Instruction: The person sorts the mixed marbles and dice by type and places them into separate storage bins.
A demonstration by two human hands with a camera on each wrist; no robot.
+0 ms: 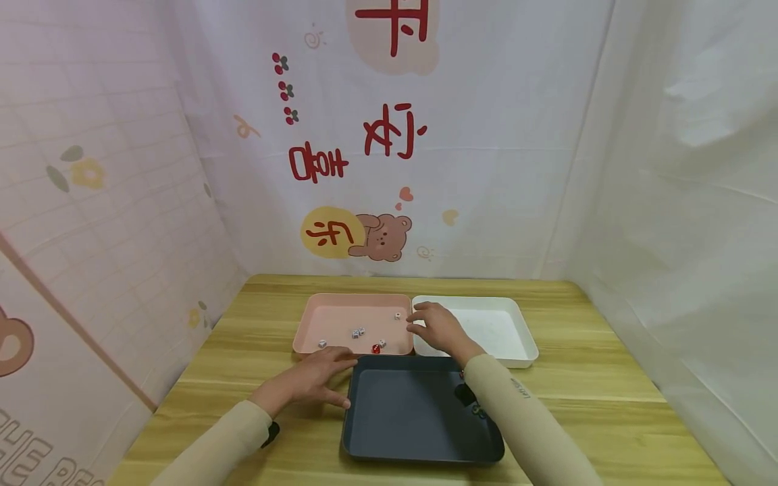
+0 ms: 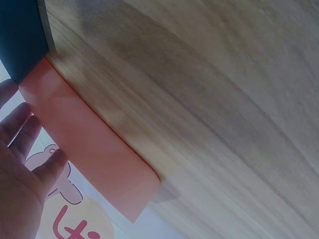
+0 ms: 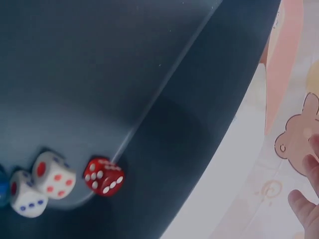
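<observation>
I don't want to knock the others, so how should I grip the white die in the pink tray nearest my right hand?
Probably by two opposite side faces, the right hand coming straight down from above. The white die is a cube apart from the other dice, so its sides look free, while the raised wall of the pink tray nearby may hinder a low approach.

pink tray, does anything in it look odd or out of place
Possibly one thing: a red die lies near the front edge of the pink tray, while the other dice visible in it look white.
</observation>
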